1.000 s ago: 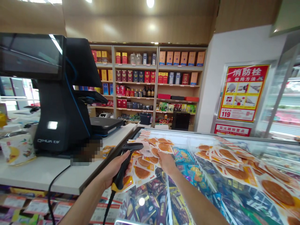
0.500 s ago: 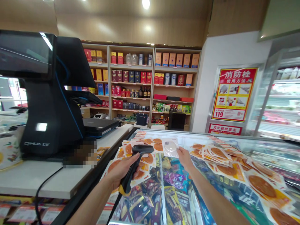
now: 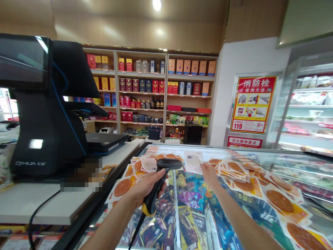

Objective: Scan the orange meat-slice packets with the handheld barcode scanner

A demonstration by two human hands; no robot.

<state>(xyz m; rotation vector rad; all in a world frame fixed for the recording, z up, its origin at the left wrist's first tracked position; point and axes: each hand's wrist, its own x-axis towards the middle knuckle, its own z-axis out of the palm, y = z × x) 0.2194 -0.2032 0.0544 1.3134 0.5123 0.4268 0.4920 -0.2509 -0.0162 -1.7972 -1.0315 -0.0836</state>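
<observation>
My left hand is wrapped round the handle of a black and yellow barcode scanner, its head pointing right. Between the fingertips of my right hand is the edge of a flat packet, its pale back with a small barcode turned towards me. The scanner head is just left of the packet, apart from it. Both hands are above the glass top of a chest freezer. Similar packets with round orange-brown contents lie in a left group and a right pile on the glass.
A black point-of-sale terminal stands on the white counter at left, with a cable hanging down. Colourful wrapped goods show under the glass. Behind are shelves of boxes, and a red fire-hydrant sign is on the wall.
The scanner in my left hand has moved right, closer to the packet. My right hand still holds the packet, slightly farther right in view. The whole view has shifted a little.
</observation>
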